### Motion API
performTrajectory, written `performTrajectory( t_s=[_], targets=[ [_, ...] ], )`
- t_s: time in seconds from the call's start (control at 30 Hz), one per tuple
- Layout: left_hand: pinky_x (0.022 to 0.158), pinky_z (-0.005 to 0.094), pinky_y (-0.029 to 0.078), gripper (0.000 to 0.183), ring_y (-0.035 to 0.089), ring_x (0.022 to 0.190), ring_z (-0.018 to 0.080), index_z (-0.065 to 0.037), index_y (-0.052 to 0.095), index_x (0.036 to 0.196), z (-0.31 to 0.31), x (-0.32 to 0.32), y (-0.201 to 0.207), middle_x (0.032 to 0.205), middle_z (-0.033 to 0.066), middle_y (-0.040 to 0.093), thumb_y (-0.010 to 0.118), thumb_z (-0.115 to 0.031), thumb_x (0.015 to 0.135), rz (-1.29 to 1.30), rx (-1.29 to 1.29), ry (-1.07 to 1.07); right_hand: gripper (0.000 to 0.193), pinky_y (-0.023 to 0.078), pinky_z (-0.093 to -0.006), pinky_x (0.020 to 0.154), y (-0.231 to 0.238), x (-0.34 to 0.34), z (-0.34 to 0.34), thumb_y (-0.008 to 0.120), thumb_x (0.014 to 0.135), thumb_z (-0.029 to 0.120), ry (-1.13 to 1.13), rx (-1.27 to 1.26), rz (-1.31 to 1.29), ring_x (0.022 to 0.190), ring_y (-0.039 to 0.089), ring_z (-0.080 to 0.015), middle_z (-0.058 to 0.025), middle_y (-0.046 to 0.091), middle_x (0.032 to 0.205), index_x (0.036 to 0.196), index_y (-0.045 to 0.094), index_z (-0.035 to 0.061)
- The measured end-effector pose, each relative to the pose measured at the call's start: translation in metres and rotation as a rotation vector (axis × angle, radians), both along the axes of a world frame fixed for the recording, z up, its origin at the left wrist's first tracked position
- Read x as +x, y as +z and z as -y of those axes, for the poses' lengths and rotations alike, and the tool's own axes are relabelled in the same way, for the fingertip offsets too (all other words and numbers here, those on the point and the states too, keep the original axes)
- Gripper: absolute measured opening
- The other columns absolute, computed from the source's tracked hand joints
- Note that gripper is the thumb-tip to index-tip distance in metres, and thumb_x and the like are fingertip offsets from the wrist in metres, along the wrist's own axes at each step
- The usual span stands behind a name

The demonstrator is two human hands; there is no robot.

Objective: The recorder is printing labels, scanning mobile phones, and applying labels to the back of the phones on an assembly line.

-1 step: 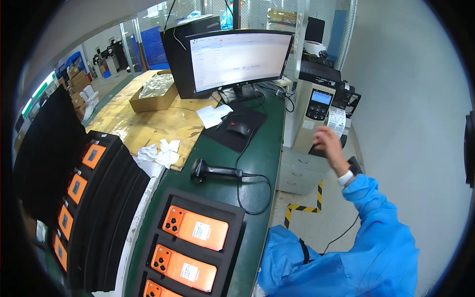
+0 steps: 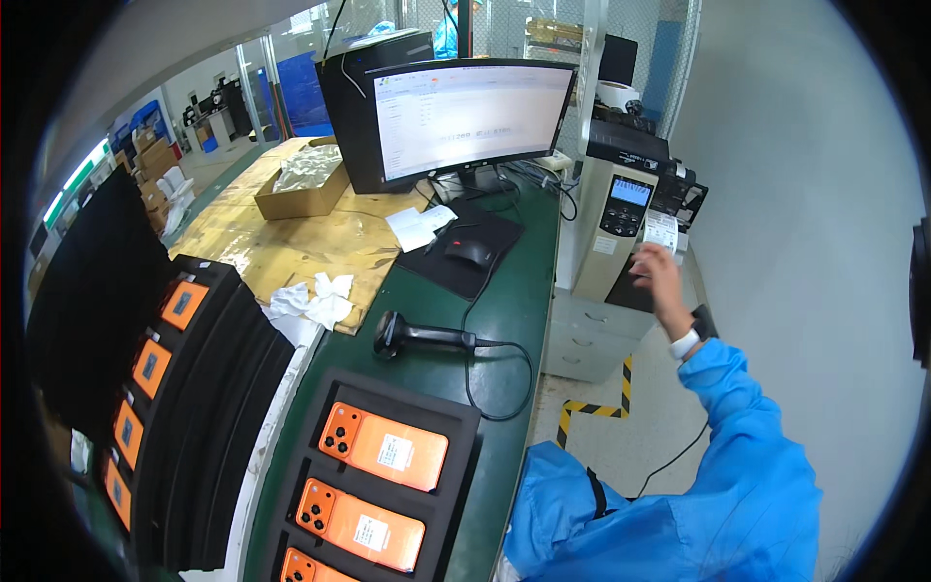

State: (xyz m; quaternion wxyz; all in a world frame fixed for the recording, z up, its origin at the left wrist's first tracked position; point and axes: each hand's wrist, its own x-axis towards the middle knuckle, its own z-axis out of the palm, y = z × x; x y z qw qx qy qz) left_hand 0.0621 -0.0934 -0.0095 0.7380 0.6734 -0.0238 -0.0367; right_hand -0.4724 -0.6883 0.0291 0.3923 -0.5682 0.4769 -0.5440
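My right hand (image 2: 660,281), with a white band and a dark watch at its wrist, is raised in front of the label printer (image 2: 613,218). Its fingers are loosely bent and apart, and nothing shows between them. A printed white label (image 2: 661,231) sticks out of the printer just above the hand, which covers its lower end; whether they touch is unclear. My left hand is out of view. On the green table a black foam tray (image 2: 464,427) holds orange phones (image 2: 399,447) with camera bumps at their left and white labels on their backs.
A black barcode scanner (image 2: 422,336) lies beyond the tray, its cable looping rightward. Farther off are a mouse (image 2: 469,250), papers (image 2: 417,230), a monitor (image 2: 475,121) and a cardboard box (image 2: 305,191). Stacked black trays (image 2: 218,388) stand at left. Drawers (image 2: 592,339) sit below the printer.
My right hand has moved slightly right and down, now overlapping the lower end of the printed label. The phones, tray and scanner have stayed put.
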Motion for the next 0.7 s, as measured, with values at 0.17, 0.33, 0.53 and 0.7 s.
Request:
performTrajectory(
  t_s=[0.17,0.33,0.53,0.7],
  targets=[
    [0.096,0.0393,0.055,0.054,0.068,0.099,0.0236,0.004,0.067,0.115,0.003,0.003,0.000,0.107,0.0153,0.071,0.052,-0.047,0.107,0.000,-0.001,-0.022,0.036,0.051,-0.0339,0.093,-0.017,-0.099,0.068,0.062,0.106,0.030,-0.351,-0.273,-0.141,0.115,0.063,-0.0158,-0.0072,0.068,0.127,0.139,0.063,0.0133],
    [0.096,0.0393,0.055,0.055,0.068,0.099,0.0234,0.004,0.067,0.115,0.002,0.003,0.002,0.107,0.0150,0.071,0.051,-0.048,0.107,-0.003,0.001,-0.021,0.044,0.047,-0.0387,0.109,-0.025,-0.108,0.069,0.060,0.108,0.036,-0.279,0.050,-0.123,0.123,0.064,-0.0211,-0.0128,0.066,0.140,0.144,0.060,0.0112],
    [0.096,0.0392,0.055,0.055,0.068,0.098,0.0232,0.004,0.067,0.115,0.008,0.007,0.001,0.106,0.0147,0.071,0.051,-0.048,0.107,-0.008,-0.002,-0.043,0.048,0.053,-0.0386,0.105,-0.028,-0.101,0.057,0.055,0.111,0.044,0.034,0.290,0.177,0.121,0.071,-0.0207,-0.0094,0.074,0.130,0.142,0.062,0.0072],
    [0.095,0.0392,0.055,0.055,0.068,0.098,0.0230,0.004,0.067,0.115,0.010,0.009,0.002,0.106,0.0144,0.071,0.051,-0.049,0.107,-0.011,0.002,-0.048,0.044,0.060,-0.0350,0.094,-0.026,-0.092,0.062,0.059,0.110,0.037,0.057,0.284,0.155,0.112,0.075,-0.0185,-0.0074,0.077,0.126,0.140,0.065,0.0053]
  ],
)
